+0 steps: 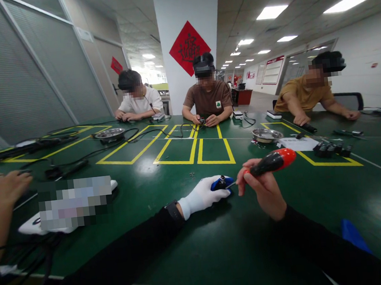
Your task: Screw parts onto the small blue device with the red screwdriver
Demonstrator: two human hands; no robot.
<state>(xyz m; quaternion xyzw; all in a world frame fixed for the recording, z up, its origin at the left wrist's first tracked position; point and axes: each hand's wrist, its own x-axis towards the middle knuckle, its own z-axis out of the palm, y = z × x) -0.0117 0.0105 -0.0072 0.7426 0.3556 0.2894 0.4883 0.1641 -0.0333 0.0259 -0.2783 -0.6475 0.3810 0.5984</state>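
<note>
My left hand (207, 194), in a white glove with blue fingertips, is closed around a small black part (222, 182) over the green table. My bare right hand (261, 185) grips a screwdriver (272, 162) with a red and black handle. The screwdriver's thin shaft points left and its tip is at the black part; whether it touches cannot be told. A few tiny screws (192, 175) lie on the table beyond my left hand.
Yellow tape rectangles (216, 162) mark the green table (189, 256). Metal bowls (267, 134) stand beyond, with black blocks (332, 149) at right. A white device (78, 206) and another person's hand (7, 191) are at left. Three people sit across.
</note>
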